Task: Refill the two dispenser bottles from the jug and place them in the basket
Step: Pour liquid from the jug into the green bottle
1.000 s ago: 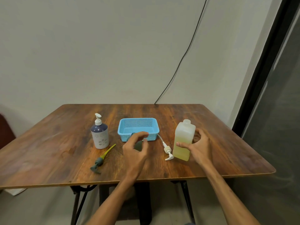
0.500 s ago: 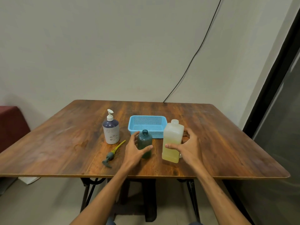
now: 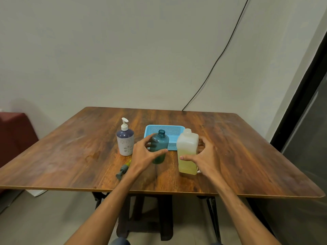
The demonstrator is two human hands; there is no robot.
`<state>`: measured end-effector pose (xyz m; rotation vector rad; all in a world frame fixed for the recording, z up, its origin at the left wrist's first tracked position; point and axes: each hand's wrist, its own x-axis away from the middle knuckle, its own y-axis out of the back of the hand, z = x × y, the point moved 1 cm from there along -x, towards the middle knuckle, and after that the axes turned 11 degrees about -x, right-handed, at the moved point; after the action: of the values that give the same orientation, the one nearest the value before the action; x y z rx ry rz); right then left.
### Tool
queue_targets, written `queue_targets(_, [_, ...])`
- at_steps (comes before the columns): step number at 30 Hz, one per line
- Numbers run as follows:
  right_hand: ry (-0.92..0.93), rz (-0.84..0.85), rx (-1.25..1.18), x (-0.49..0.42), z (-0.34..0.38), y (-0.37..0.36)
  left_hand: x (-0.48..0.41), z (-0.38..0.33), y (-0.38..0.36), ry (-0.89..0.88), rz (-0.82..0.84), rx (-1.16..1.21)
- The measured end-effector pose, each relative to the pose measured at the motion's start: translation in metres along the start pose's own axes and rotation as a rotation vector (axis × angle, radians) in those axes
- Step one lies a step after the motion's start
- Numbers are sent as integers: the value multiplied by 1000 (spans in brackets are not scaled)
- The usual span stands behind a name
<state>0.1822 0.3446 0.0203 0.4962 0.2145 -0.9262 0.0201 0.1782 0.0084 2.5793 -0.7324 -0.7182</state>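
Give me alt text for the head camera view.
A left hand grips an uncapped teal plastic bottle and a right hand holds a translucent jug of yellow liquid on a wooden table before a blue mesh basket.

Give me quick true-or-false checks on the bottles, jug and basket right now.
1. The teal plastic bottle wears its pump. False: its neck is open; a grey-and-yellow pump lies on the wooden table.
2. The right hand grips the translucent jug of yellowish liquid. True.
3. Both bottles stand in the blue mesh basket. False: both stand on the table.
4. The white-and-navy pump bottle stands left of the teal one. True.
5. The left hand grips the teal bottle. True.
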Motion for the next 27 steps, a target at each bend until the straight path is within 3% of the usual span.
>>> queue_targets(10, [112, 86, 117, -12, 31, -1, 4, -16, 35, -50, 0, -109])
queue_targets(27, [316, 191, 556, -22, 79, -8, 12, -18, 50, -48, 57, -210])
